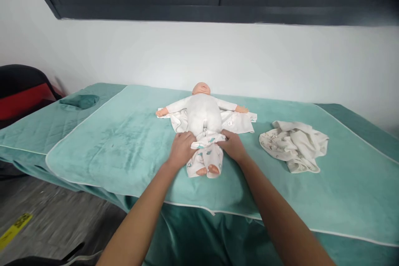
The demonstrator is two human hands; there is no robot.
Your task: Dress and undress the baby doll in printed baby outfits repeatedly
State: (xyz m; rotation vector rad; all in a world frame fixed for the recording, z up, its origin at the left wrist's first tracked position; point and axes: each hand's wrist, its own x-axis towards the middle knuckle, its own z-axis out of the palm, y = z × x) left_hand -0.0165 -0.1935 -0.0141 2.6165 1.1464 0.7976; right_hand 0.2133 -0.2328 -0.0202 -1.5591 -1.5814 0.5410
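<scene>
A baby doll (204, 110) with a white cloth body lies on its back, arms spread wide, head toward the wall. White patterned baby pants (205, 158) cover its lower legs, and both feet show at the cuffs. My left hand (183, 146) grips the waistband on one side, its fingers curled into the fabric. On the other side my right hand (232, 144) pinches the same waistband, thumb on top. The waistband sits bunched around the doll's thighs. Beneath the doll a white baby shirt (240, 122) is spread out, its sleeves under the arms.
A crumpled white patterned cloth (296, 145) lies to the right on the green bed cover (124, 141). A face hole (79, 102) is at the bed's left end, beside a black and red chair (25, 95). The white wall and a dark window frame (140, 6) stand behind.
</scene>
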